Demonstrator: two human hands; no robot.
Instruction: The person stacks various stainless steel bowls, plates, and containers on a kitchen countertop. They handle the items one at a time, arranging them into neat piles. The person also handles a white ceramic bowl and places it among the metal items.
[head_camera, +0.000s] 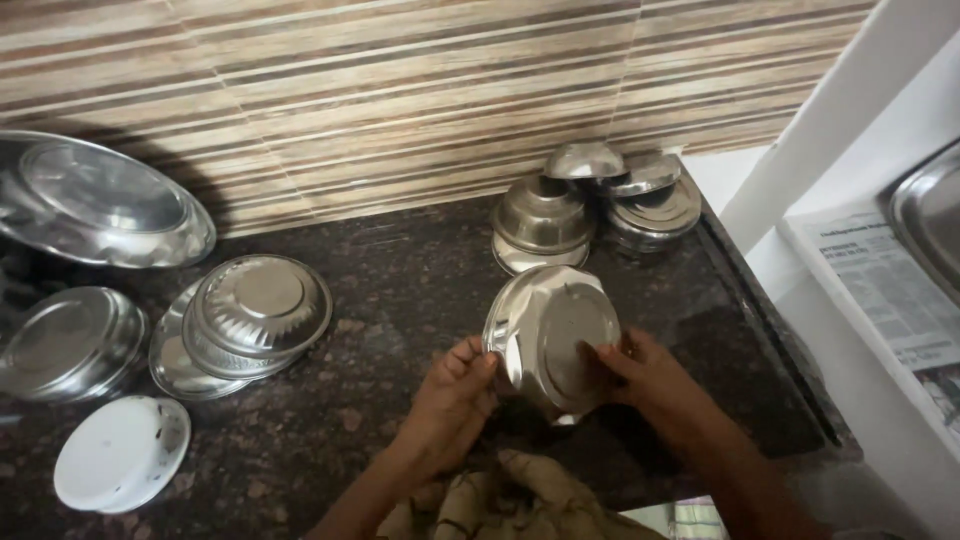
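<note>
A steel bowl (550, 335) is held tilted above the dark granite counter (400, 300), its underside facing me. My left hand (455, 395) grips its left rim. My right hand (640, 370) holds its right side, with the thumb pressed on the base. A crumpled tan cloth (520, 500) lies just below both hands at the counter's front edge.
Upturned steel bowls and lids (590, 205) are stacked at the back by the striped tile wall. Upturned steel plates (255, 310) and a large steel tray (100, 200) sit at the left, with a white lid (120, 450). A newspaper-lined shelf (890, 290) stands at the right.
</note>
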